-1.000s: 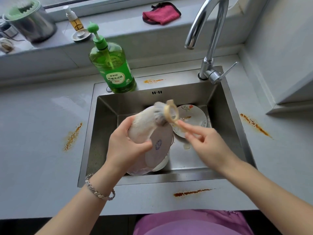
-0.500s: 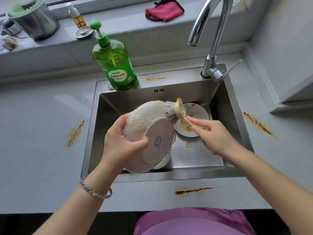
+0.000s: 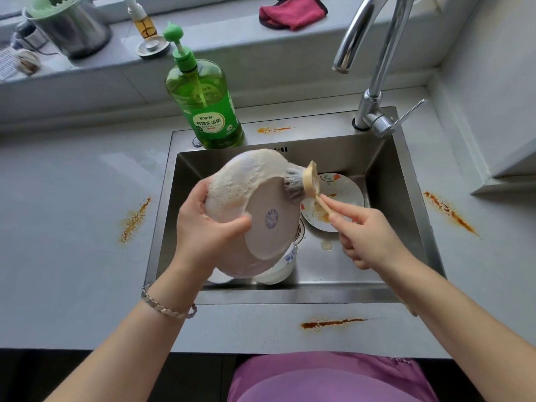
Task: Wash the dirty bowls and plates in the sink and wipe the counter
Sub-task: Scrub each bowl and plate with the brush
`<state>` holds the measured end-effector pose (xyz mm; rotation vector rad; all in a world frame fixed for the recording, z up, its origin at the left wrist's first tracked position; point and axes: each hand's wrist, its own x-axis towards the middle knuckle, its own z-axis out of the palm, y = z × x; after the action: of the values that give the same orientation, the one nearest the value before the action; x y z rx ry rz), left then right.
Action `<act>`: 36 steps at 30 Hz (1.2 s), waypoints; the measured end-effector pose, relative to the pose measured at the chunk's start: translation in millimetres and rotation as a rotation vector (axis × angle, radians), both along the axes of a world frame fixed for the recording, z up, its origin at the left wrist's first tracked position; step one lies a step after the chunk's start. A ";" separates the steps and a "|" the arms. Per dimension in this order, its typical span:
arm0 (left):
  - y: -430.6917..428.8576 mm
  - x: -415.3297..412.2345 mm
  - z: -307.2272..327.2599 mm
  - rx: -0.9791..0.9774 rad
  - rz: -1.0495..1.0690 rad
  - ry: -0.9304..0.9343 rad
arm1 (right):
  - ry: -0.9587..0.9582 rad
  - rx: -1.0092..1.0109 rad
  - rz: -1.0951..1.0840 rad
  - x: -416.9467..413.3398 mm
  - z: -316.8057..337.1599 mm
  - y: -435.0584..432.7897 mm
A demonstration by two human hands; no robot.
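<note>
1. Left hand (image 3: 208,227) was clamped on the foam-covered bowl (image 3: 269,219), thumb across the foot. It held the bowl tilted, base towards the camera, above the sink (image 3: 290,295); judged so that suds fall into the basin.
2. Right hand (image 3: 368,236) pinched the handle of the dish brush (image 3: 310,181), whose bristles touched the bowl's upper outer wall. Judged mid-scrub.
3. A flowered plate (image 3: 342,192) with food residue lay on the sink floor, and a second bowl (image 3: 278,271) sat beneath the held one. Both appeared unwashed.
4. Orange stains (image 3: 136,219) marked the counter (image 3: 58,227); wiping was not yet done.
5. The label on the green detergent bottle (image 3: 206,105) bore Chinese characters, apparently 柠檬洗洁精; the smaller print was unreadable. The blue mark on the bowl's base was illegible.
</note>
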<state>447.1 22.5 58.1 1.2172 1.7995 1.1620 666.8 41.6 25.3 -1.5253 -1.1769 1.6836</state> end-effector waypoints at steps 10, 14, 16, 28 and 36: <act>4.9 7.1 -6.3 -0.041 0.007 -0.031 | -0.013 0.024 -0.019 -3.4 -3.2 17.8; 9.9 5.3 -9.5 -0.050 0.029 -0.007 | -0.092 -0.080 0.001 -6.6 -25.8 -8.8; 11.7 5.5 -11.3 -0.067 0.042 -0.028 | -0.135 0.035 0.016 -9.6 -27.5 -12.9; 14.9 2.0 -14.9 -0.123 0.067 -0.221 | -0.316 0.410 0.215 -15.7 -9.4 -21.7; 7.8 -4.2 -14.3 -0.133 0.021 -0.209 | -0.291 0.478 0.253 -22.6 -2.8 -20.8</act>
<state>442.9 30.3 43.8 0.9661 1.7065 1.1184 644.2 20.8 22.5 -1.3824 -1.8376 1.2174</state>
